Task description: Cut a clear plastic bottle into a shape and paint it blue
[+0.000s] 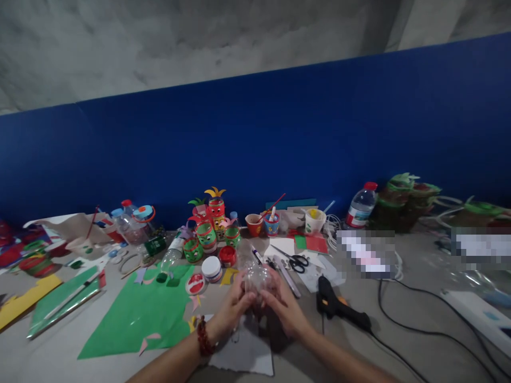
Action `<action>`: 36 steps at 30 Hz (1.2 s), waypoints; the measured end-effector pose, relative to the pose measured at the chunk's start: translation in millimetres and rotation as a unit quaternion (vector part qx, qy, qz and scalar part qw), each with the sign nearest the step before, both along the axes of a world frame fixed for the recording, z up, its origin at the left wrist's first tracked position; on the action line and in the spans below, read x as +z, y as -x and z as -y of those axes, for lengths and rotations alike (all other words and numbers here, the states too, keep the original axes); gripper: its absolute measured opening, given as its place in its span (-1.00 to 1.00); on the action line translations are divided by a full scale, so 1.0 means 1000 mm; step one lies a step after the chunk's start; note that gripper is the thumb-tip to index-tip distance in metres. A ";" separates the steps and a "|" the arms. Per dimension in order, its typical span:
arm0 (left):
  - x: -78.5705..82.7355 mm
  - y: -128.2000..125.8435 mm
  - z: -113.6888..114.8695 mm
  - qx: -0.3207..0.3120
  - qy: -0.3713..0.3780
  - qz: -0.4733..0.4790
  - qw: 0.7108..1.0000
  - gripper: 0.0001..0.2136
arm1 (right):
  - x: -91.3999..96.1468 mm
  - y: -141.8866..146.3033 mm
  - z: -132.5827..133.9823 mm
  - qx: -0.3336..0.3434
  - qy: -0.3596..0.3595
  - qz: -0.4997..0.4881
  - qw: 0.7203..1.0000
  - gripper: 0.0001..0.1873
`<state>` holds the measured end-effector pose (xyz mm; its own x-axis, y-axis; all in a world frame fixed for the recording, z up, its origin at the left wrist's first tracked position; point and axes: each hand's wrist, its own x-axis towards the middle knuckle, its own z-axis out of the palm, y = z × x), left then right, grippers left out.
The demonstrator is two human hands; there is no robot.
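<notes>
My left hand (235, 307) and my right hand (284, 308) meet over the grey table (399, 340), both with fingers curled round a clear plastic bottle piece (256, 276) held between them. A beaded red bracelet (203, 336) is on my left wrist. A white paper sheet (247, 354) lies under my hands. A black glue gun (339, 306) rests just right of my right hand.
A large green sheet (139, 314) lies to the left. Decorated bottle figures (211, 223), paint pots (211, 267), cups (271, 223), scissors (297, 261) and a water bottle (360, 206) stand behind. A black cable (419, 330) runs right. A blue wall panel (279, 133) backs the table.
</notes>
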<state>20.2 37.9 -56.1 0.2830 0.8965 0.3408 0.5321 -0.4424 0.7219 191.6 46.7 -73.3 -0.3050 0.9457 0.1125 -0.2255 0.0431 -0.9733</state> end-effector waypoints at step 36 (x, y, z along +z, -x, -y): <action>-0.028 0.024 -0.005 -0.080 -0.103 0.116 0.985 -0.23 | -0.012 -0.013 0.004 0.019 -0.040 0.008 0.999 -0.19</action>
<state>-3.9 42.8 -84.4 0.3088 0.7512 0.5834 0.2753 -0.6577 0.7012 204.4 43.2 -85.7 -0.3421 0.9219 0.1817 -0.2136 0.1120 -0.9705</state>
